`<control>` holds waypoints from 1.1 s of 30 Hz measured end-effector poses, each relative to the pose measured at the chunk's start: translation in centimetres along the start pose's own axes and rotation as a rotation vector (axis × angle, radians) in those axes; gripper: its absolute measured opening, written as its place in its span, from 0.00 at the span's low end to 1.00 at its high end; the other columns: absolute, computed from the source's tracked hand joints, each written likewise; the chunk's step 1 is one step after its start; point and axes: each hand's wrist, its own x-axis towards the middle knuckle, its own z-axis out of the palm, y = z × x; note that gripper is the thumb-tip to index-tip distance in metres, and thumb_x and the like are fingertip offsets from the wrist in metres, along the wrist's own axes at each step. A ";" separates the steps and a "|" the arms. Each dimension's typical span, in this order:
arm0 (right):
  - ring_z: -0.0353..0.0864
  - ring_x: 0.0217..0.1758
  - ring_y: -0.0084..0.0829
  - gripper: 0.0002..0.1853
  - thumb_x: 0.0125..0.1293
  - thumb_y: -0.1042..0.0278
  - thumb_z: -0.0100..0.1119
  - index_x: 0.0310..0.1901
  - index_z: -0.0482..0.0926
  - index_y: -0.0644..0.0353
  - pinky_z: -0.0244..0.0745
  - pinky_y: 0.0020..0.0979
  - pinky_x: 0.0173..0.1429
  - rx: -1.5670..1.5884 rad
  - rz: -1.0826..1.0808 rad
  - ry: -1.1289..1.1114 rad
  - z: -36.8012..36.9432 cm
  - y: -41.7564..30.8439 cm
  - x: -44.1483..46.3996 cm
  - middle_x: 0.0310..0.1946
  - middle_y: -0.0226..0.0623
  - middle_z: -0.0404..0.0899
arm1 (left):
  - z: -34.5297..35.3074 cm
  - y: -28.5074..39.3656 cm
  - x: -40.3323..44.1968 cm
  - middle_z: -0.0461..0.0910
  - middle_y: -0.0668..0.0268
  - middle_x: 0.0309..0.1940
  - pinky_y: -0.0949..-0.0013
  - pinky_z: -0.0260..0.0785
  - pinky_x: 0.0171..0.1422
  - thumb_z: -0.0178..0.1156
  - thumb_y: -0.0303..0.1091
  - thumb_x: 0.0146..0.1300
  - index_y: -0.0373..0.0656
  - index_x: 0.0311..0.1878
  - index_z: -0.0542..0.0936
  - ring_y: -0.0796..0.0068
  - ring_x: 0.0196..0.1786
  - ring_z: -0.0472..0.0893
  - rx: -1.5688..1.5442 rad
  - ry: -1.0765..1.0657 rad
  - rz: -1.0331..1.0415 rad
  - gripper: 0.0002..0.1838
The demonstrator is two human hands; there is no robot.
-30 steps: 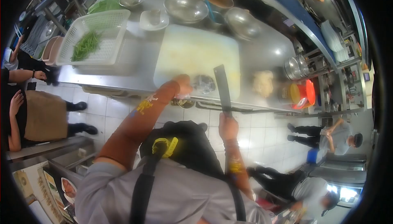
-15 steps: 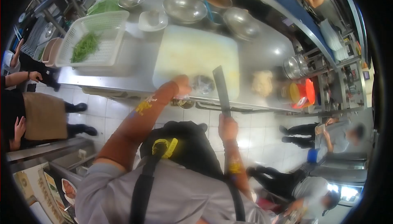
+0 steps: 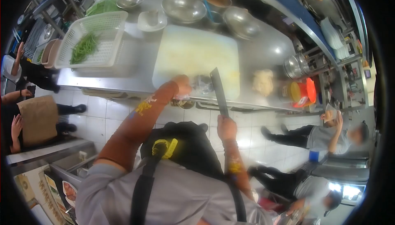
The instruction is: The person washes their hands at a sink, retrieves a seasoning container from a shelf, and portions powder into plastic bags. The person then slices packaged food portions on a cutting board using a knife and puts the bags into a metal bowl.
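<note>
My right hand (image 3: 227, 128) is wrapped round the handle of a cleaver (image 3: 219, 92), its dark blade pointing up over the front edge of the white cutting board (image 3: 197, 52). Near the board's front left corner my left hand (image 3: 181, 85) is closed, with a bit of clear plastic showing below it; the fingers are blurred. Between the hand and the blade lies a crumpled clear plastic bag (image 3: 202, 84) with something dark in it. A pale lump (image 3: 263, 82) sits right of the board.
A white basket (image 3: 108, 26) with green beans stands left on the steel table (image 3: 135, 70). Metal bowls (image 3: 184, 8) line the back, beside a small white dish (image 3: 152, 21). Red and yellow containers (image 3: 305, 92) stand right. Several people are around, one (image 3: 333, 136) at the right.
The cleaver and my right hand have shifted slightly left, the blade tip nearer the plastic bag. My left hand has barely moved. A person at the right has stepped nearer the table.
</note>
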 end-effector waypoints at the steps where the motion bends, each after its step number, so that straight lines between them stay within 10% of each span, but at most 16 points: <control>1: 0.79 0.33 0.55 0.20 0.69 0.55 0.50 0.28 0.80 0.64 0.74 0.49 0.40 0.025 -0.031 0.076 -0.5 -0.6 -0.2 0.28 0.52 0.80 | -0.1 -0.2 0.1 0.81 0.41 0.28 0.58 0.76 0.38 0.56 0.34 0.49 0.28 0.30 0.83 0.51 0.28 0.83 -0.002 0.008 -0.016 0.16; 33: 0.79 0.29 0.56 0.22 0.68 0.56 0.53 0.23 0.78 0.66 0.72 0.50 0.35 0.069 -0.059 0.101 -0.5 0.3 0.2 0.24 0.52 0.78 | 0.1 -0.2 0.0 0.81 0.44 0.26 0.57 0.76 0.37 0.56 0.34 0.50 0.30 0.29 0.83 0.51 0.28 0.83 0.005 0.002 0.025 0.15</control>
